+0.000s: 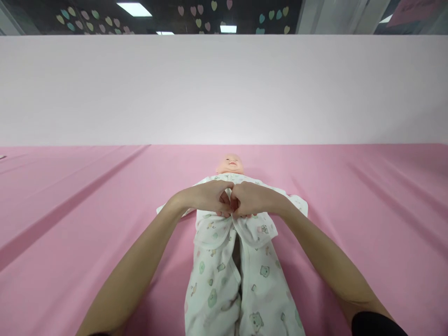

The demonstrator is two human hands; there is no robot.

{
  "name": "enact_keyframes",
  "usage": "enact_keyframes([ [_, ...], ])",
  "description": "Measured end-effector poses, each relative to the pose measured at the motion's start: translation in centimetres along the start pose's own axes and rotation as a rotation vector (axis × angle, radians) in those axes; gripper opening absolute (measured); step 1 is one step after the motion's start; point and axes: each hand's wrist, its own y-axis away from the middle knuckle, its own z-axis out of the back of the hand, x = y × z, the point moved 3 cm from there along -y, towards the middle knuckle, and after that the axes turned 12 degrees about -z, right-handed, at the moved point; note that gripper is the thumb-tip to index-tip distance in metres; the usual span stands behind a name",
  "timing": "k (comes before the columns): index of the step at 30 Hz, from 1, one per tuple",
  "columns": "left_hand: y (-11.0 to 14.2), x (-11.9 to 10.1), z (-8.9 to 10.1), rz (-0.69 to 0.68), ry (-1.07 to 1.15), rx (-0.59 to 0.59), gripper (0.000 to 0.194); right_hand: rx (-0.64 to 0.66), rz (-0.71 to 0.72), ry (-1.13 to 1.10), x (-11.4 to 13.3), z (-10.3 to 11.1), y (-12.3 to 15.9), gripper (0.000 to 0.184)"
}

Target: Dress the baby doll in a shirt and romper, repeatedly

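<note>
A baby doll (230,164) lies on its back, its head toward the far wall. It wears a white printed baby jacket (212,228) and white pants (262,284) with small animal figures. Over the doll's chest, my left hand (215,195) and my right hand (250,198) meet knuckle to knuckle. The fingers of both are curled and pinched at the jacket's front opening, each on its own side. Below them the two front flaps spread apart. Any fastener between the fingertips is hidden.
A pink sheet (87,224) with long creases covers the surface under the doll. Behind it rises a plain white wall panel (224,88). Above the panel, dark glass (157,16) carries heart-shaped stickers and ceiling-light reflections.
</note>
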Motion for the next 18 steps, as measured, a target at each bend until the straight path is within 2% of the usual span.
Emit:
enact_keyframes([
  [6, -1.1, 0.6, -1.1, -0.006, -0.217, -0.020, 0.016, -0.034, -0.053, 0.149, 0.0, -1.7, -1.1, 0.019],
  [11, -0.8, 0.5, -2.0, -0.033, -0.495, -0.164, 0.016, -0.145, -0.120, 0.142, -0.7, -2.7, -0.7, 0.021],
  [13, -0.2, 0.6, -2.4, -0.059, -0.470, -0.238, 0.015, -0.204, -0.116, 0.116, -1.0, -3.0, -0.3, 0.015],
  [15, 0.4, 1.0, -3.1, -0.103, -0.330, -0.311, 0.016, -0.271, -0.085, 0.057, -1.3, -3.3, 0.1, 0.006],
  [18, 1.0, 1.9, -4.4, -0.141, -0.172, -0.500, 0.017, -0.319, -0.015, -0.082, -1.8, -3.4, 0.5, 0.011],
])
